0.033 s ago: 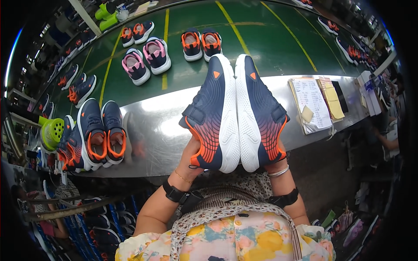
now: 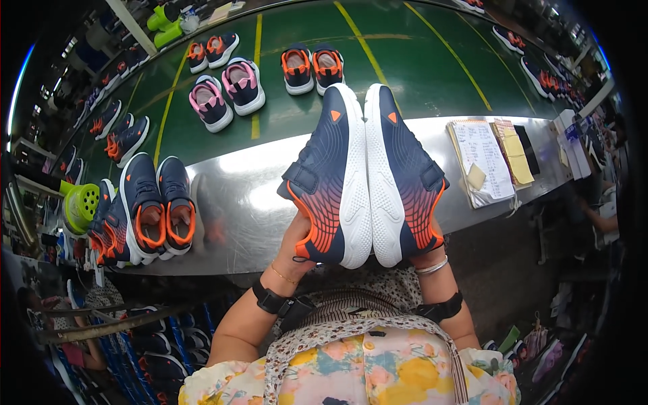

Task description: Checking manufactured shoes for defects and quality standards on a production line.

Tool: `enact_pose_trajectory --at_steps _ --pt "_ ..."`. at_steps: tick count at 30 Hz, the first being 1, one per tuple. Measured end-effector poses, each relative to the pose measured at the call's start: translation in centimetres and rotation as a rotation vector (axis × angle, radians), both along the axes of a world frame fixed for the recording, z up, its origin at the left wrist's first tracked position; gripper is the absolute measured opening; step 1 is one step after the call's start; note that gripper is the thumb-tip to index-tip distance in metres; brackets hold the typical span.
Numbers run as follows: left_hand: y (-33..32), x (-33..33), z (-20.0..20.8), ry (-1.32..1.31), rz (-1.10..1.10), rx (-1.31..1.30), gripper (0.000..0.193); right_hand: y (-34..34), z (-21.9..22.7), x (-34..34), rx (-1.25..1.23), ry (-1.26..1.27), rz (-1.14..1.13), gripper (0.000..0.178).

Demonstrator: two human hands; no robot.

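A pair of navy sneakers with orange mesh-patterned heels is raised in front of me, white soles pressed together and toes pointing away. My left hand (image 2: 294, 244) grips the left sneaker (image 2: 327, 172) at its heel opening. By the same part, my right hand (image 2: 430, 258) has hold of the right sneaker (image 2: 406, 172). Most of my fingers are hidden behind or inside the shoes. Each shoe has a strap across it and a small orange triangle near the toe. Below them is the near edge of a shiny metal table (image 2: 236, 223).
Several similar sneakers (image 2: 145, 212) stand at the table's left end, beside a green perforated holder (image 2: 81, 208). A notepad (image 2: 482, 162) lies on the right. Beyond, a green conveyor belt (image 2: 432, 74) carries pink-lined sneakers (image 2: 243, 86) and orange-lined sneakers (image 2: 298, 69). A shoe rack (image 2: 162, 344) stands lower left.
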State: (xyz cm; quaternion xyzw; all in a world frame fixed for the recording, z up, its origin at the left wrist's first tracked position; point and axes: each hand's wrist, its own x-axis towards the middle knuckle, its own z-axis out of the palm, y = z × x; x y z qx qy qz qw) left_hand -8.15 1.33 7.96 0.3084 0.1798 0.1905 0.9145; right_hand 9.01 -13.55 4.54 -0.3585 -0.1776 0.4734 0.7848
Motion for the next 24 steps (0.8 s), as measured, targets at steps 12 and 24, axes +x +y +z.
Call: enact_pose_trajectory --at_steps 12,24 --pt "0.4 -0.1 -0.2 0.018 0.006 -0.083 0.043 0.1 0.4 -0.5 0.038 0.123 -0.005 0.044" --pt "0.7 -0.8 0.8 0.041 0.006 -0.013 0.042 0.0 0.4 -0.1 0.084 0.338 -0.002 0.046"
